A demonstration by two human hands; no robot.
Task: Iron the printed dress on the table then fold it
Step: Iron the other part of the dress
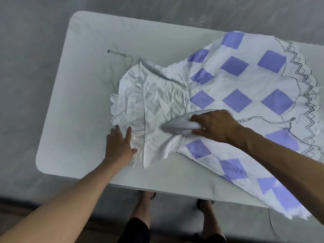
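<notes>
Bare forearms reached in from the near edge of the view, and the person's feet (pixel 147 195) stood on the grey floor (pixel 26 71) under the near side of the white table (pixel 84 88). Left hand (pixel 121 143): flat, fingers straight and spread, pressing the near left part of the bodice against the tabletop. Right hand (pixel 216 126): fingers and thumb curled round the handle of a white iron (pixel 177 124), whose pointed tip faced left toward the creased bodice; its sole rested on the cloth at about the waist. Printed dress (pixel 236 81): spread across the middle and right of the table, plain white wrinkled bodice to the left, skirt with violet diamond shapes to the right. The skirt's zigzag-trimmed hem lay at the far right, and its near right portion hung over the table's near edge. A thin shoulder strap (pixel 117 53) trailed onto bare tabletop beyond the bodice. A speckled cord (pixel 263 119) ran from behind the right hand rightward over the skirt.
</notes>
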